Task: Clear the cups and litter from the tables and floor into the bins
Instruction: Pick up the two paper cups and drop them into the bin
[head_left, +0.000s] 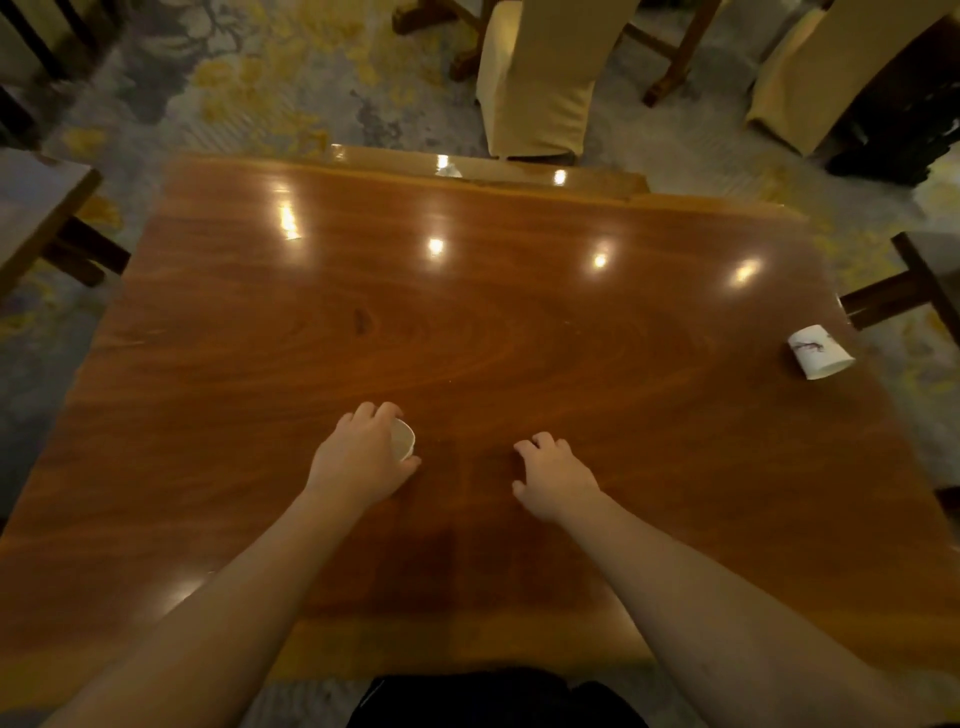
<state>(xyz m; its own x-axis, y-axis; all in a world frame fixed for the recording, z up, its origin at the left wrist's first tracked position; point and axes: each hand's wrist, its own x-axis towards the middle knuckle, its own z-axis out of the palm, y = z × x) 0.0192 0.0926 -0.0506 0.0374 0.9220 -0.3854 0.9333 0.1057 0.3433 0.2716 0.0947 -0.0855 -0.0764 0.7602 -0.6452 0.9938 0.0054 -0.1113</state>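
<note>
Wooden table (467, 322): left hand (358, 457) gripping white cup (403, 440); right hand (556, 478) loosely curled, empty; second cup (820, 352) tipped near right edge.

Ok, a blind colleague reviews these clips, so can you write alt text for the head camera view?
The person's left hand grips a small white paper cup on a glossy wooden table, while the right hand hovers empty beside it. A second cup lies tipped over near the table's right edge; cloth-covered chairs stand on patterned carpet beyond.
</note>
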